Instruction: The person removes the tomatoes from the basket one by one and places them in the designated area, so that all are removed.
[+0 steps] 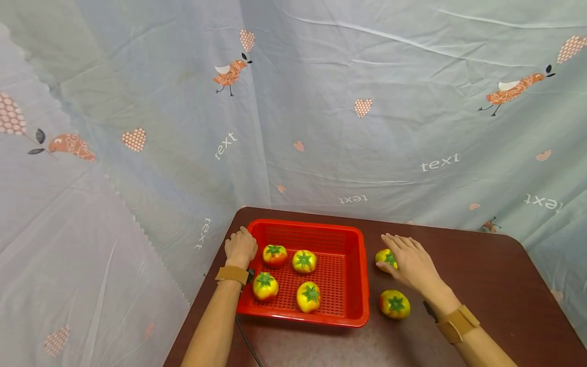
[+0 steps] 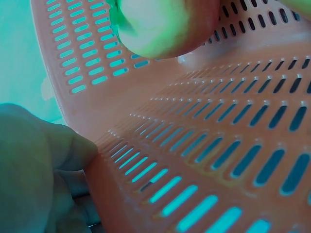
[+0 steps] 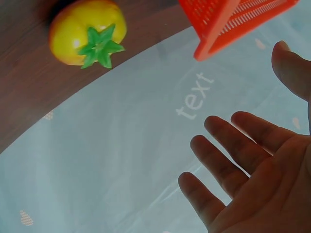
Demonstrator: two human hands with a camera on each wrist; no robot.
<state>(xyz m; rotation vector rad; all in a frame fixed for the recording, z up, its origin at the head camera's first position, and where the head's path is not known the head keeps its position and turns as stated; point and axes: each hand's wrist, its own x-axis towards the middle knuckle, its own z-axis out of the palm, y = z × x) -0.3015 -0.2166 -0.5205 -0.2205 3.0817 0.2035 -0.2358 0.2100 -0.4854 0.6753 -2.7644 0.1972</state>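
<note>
Basket [image 1: 332, 280]: red, rectangular, with slotted walls and floor; stands on the smooth, dark surface [image 1: 486, 290]. Inside it lie four fruits [image 1: 304, 261], glossy and rounded, yellow to red, each with a green star-shaped cap. Your left hand [image 1: 241, 247] grips the basket's left edge. Your right hand [image 1: 410, 262], fingers extended and holding nothing, is over the far fruit [image 1: 385, 257], right of the basket; the near fruit [image 1: 395, 305] lies closer to you. The left wrist view shows your digits at the basket's edge; the right wrist view shows your bare palm, hidden in the head view.
</note>
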